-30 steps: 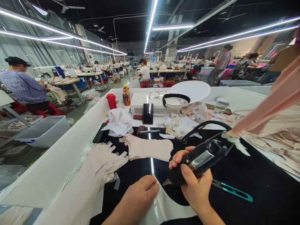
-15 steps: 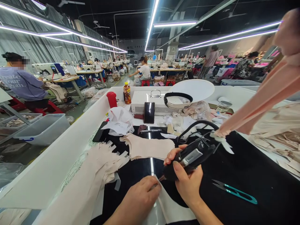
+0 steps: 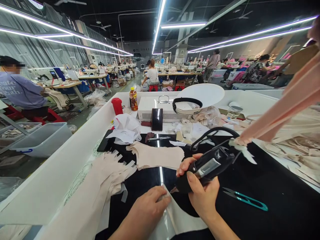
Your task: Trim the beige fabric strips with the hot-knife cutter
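My right hand [image 3: 203, 200] is wrapped round a black corded handheld power tool [image 3: 211, 165] with a silver plate on its side. The tool's low end points down and left, near my left fingers; the exact tip is hard to make out. A pink fabric strip [image 3: 277, 106] is tied at the tool's upper end and slants up to the right. With thumb and finger, my left hand [image 3: 150, 205] pinches the end of a pale fabric piece [image 3: 186, 221] lying on the black surface. Teal thread snips [image 3: 251, 201] lie to the right of my right hand.
Cut fabric pieces [image 3: 160, 156] are stacked ahead, with a larger fabric pile [image 3: 92, 186] along the left wall [image 3: 100, 123]. Farther back stand a phone [image 3: 157, 119], a white metal box [image 3: 147, 108], a bottle [image 3: 133, 100] and a red cup [image 3: 117, 106]. Several people sit at sewing machines beyond.
The view has turned slightly, so most things sit a little farther left. Another person has come into view at the far right. Both hands keep their holds.
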The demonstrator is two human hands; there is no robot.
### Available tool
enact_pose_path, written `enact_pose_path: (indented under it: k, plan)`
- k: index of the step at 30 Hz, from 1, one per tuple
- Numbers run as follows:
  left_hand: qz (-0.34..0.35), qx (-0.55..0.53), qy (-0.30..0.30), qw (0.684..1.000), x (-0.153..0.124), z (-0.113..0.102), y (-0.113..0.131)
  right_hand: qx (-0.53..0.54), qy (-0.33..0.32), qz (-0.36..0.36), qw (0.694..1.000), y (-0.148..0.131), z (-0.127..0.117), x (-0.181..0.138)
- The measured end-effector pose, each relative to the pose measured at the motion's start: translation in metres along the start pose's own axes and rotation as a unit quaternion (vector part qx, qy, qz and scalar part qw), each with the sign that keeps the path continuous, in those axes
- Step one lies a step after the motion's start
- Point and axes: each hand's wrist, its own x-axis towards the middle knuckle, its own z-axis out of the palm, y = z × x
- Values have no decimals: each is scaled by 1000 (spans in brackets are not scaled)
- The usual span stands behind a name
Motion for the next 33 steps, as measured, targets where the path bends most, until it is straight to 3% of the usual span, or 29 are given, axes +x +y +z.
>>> enact_pose_path:
  k: [6,12,24,33]
  plan:
    - [-12,15,-24,1000,-2,-2,0,2,-27,-10,1000,2,-9,-5]
    - [-10,10,-27,1000,-3,-1,1,-1,-7,-8,1000,1,-4,-7]
    - [44,48,20,998,-3,3,-4,19,-20,-17,999,1,-5,-8]
    - [25,34,-23,999,-5,0,-4,6,-7,-12,1000,-1,-5,-5]
